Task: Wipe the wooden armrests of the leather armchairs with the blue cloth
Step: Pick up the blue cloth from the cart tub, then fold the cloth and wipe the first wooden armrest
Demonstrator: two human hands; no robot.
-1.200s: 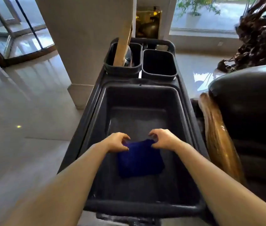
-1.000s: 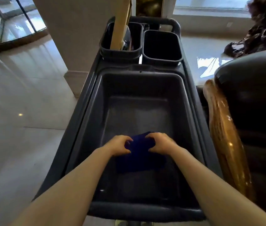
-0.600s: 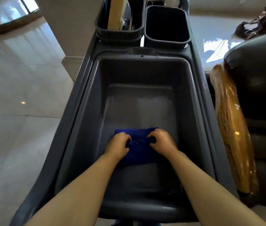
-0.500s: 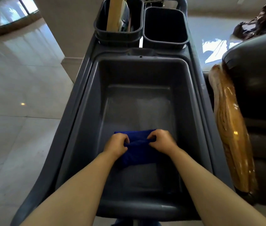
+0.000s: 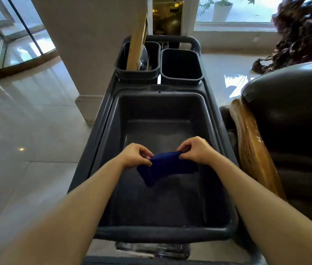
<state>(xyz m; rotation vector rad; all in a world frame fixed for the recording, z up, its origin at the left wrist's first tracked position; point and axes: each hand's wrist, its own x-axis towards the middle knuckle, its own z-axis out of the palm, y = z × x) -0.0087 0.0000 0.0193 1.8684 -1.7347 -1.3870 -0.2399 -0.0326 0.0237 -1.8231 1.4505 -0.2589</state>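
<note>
Hanging folded above the floor of a deep grey cart tub (image 5: 210,119), the blue cloth (image 5: 165,169) is held at its top edge by both bare hands, its lower corner drooping toward the tub bottom. The left hand (image 5: 136,154) pinches the cloth's left end between thumb and curled fingers (image 5: 147,156), while the right hand (image 5: 196,150) pinches the right end the same way. Beyond the tub, two smaller dark bins sit side by side at the cart's far end: the left bin (image 5: 138,70) holds a pale wooden handle (image 5: 138,37), the right bin (image 5: 181,66) looks dark inside. Just beside the cart on the right stands a dark leather armchair (image 5: 292,115) with a glossy wooden armrest (image 5: 252,148). Pale polished floor tiles (image 5: 27,131) stretch to the left.
</note>
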